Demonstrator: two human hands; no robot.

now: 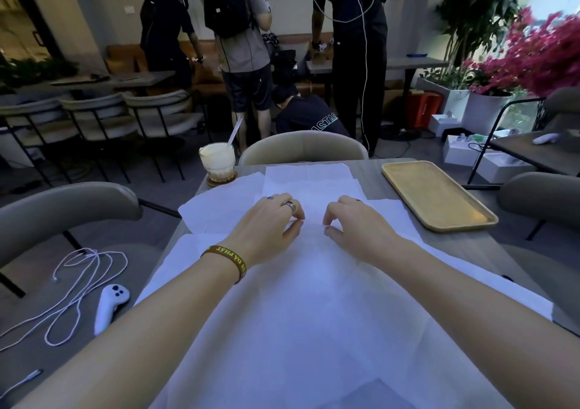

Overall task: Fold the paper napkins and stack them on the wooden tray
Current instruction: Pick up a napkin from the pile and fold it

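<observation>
The left hand (276, 220) and right hand (348, 220) were held close together over the middle of the table (470, 251). Each had its fingers curled and its thumb brought against the fingertips. A small pinch of the top napkin (307, 299) appeared to be gripped by each, though how much paper was caught could not be told. That napkin was spread flat towards the person, over other napkins (219, 211) lying loosely overlapped across the table. The tray (439, 198) was set at the far right, well apart from the hands, with nothing stacked on it.

Several failures were judged possible. The paper looked thin, so it might be torn if the two pinches were pulled apart or jerked upward. Because the sheets overlapped, a second sheet might be lifted with the first and folded in with it. With both grips near the middle, the corners were left uncontrolled, and a skewed crease might result. Both forearms lay over the near part of the napkin. If any weight was on it, the sheet could be pinned there and wrinkled or ripped as the far part was drawn. A filled glass (217, 161) stood at the far left, just beside the edge of one sheet. If that sheet were dragged, the glass might be nudged and the paper soaked.
</observation>
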